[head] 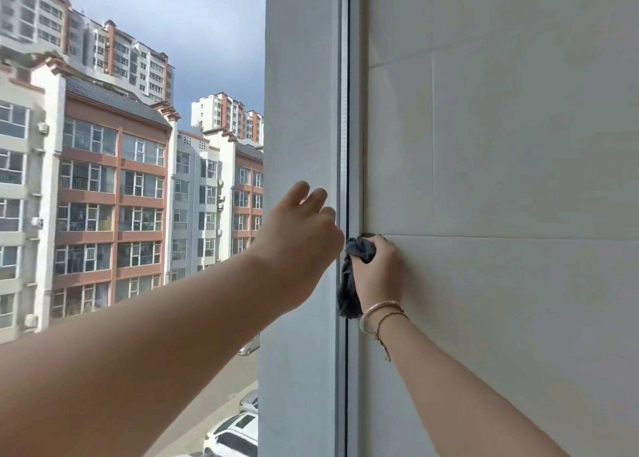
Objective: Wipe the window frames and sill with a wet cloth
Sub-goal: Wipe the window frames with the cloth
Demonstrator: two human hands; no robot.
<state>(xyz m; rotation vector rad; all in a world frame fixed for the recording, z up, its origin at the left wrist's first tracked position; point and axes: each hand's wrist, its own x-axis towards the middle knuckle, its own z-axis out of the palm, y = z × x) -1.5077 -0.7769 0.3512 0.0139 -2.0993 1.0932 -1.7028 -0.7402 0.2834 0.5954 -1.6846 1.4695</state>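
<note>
An open window is shown high above a street, with apartment blocks (114,166) and parked cars (235,432) beyond, and a pale tiled wall (501,145) on the right. Between them runs the vertical white window frame (301,110), with a narrow dark channel (346,110) where it meets the tiles.

The cloth (359,249), dark grey and bunched, is held against the frame edge at the channel, close to a horizontal tile joint; a loose tail hangs below the fist. It is gripped by the right hand (378,270), whose fingers are curled round the wad; bracelets (382,313) are worn at the wrist. The left hand (301,235) is held at the frame face with fingers loosely curled, nothing being held; whether contact is made cannot be told with certainty.

The cloth is judged soft, light and limp, heavier and clingier if wet. It is best taken as a compact wad, so that a folded edge can be pressed into the channel. No brand, label or legible writing is seen.
</note>
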